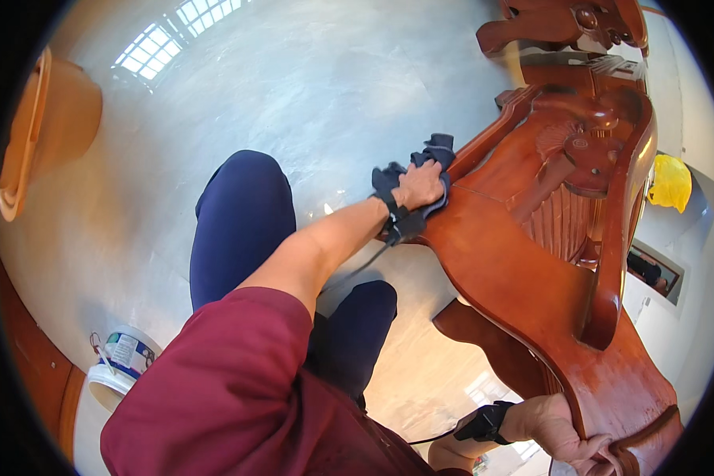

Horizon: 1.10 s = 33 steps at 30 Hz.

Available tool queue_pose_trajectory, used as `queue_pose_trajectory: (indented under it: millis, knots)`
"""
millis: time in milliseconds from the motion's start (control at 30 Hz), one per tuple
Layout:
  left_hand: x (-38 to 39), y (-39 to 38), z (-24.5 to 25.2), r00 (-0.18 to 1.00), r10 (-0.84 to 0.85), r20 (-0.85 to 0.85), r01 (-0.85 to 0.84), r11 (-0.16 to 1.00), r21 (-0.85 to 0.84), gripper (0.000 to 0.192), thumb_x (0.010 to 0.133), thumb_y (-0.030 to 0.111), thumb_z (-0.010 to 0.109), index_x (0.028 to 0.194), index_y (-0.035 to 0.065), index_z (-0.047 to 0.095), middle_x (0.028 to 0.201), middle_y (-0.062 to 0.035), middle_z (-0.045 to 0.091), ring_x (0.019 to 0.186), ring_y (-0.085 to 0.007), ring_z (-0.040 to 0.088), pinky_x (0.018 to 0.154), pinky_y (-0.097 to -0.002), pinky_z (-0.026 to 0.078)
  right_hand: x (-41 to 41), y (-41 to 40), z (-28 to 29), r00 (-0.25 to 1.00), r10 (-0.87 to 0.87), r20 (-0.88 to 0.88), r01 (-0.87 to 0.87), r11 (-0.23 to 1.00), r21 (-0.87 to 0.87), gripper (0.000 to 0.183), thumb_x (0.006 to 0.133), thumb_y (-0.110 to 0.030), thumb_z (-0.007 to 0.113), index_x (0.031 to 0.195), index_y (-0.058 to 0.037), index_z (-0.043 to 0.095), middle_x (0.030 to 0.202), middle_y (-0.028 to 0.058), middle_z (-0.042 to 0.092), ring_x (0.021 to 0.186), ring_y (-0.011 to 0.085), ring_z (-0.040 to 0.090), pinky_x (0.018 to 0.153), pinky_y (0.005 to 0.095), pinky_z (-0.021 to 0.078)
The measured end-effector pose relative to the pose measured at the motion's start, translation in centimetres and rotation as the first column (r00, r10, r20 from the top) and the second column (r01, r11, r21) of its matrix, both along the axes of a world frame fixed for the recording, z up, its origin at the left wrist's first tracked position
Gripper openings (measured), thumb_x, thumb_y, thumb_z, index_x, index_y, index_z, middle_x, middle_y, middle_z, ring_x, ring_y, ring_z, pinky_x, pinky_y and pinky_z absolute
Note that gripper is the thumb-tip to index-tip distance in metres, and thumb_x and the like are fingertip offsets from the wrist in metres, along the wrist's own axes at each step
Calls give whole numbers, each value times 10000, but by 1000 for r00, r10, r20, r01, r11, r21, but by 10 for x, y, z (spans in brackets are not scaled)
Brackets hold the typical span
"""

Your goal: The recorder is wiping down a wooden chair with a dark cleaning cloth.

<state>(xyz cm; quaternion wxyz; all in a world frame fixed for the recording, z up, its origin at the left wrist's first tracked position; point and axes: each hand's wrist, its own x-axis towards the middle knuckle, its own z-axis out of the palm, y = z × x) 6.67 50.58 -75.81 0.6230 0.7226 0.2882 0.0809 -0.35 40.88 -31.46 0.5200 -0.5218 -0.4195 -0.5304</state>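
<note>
A carved, varnished wooden chair fills the right side, with a curved seat, a curved armrest and a backrest carved in relief. My left hand presses a bunched dark cloth against the chair's upper left end, beside a raised rail. At the lower right, my right hand grips the chair's edge near a carved moulding; its fingertips are partly hidden. Both wrists wear black straps with a small device and a cable. My bent knees, in dark blue trousers, lie left of the chair.
Another carved wooden piece stands at the top right. A yellow bag-like object is beyond the backrest. An orange-brown plastic container is at the left edge. Buckets stand lower left, near a wooden surface. The floor is glossy.
</note>
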Motion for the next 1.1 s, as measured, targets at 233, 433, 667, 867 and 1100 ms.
queue_pose_trajectory:
  millis: [233, 433, 667, 867, 1100]
  knots:
    - [81, 59, 49, 964, -208, -165, 230, 965, 123, 434, 839, 313, 545, 1246, 167, 583, 1317, -109, 524, 1233, -449, 422, 927, -649, 369, -1, 2, -8, 1000, -10, 20, 10, 1000, -26, 392, 582, 42, 702, 939, -89, 606, 1095, 53, 335, 1126, 224, 335, 903, 348, 393]
    - [126, 70, 34, 957, -211, -199, 224, 974, 45, 458, 832, 292, 603, 1263, 143, 567, 1345, -124, 516, 1249, -407, 469, 955, -586, 420, -1, -5, -12, 999, -38, 30, 40, 999, -37, 385, 587, 45, 698, 937, -85, 604, 1104, 62, 325, 1134, 229, 329, 906, 349, 395]
    - [61, 57, 22, 951, -304, -55, 307, 947, 92, 434, 802, 251, 606, 1186, 54, 568, 1154, -238, 609, 1078, -394, 594, 903, -466, 496, 6, -13, -17, 998, -62, 26, 63, 998, -29, 376, 594, 49, 694, 934, -81, 601, 1116, 72, 312, 1144, 236, 321, 910, 351, 398]
    - [-29, 32, 6, 974, -210, 89, 196, 970, 141, 316, 759, 132, 568, 1017, -48, 529, 925, -298, 610, 896, -463, 593, 784, -508, 486, 6, -10, -10, 1000, -3, 21, 3, 999, 41, 369, 599, 52, 691, 932, -77, 599, 1126, 80, 301, 1152, 241, 314, 913, 353, 400]
    - [-125, -3, 54, 969, -246, -5, 241, 946, 219, 297, 784, 125, 523, 1055, 38, 606, 934, -259, 624, 940, -412, 608, 827, -474, 500, 5, -10, -12, 998, 43, 45, -48, 993, 110, 361, 605, 56, 687, 930, -73, 596, 1136, 89, 290, 1160, 246, 307, 916, 354, 402]
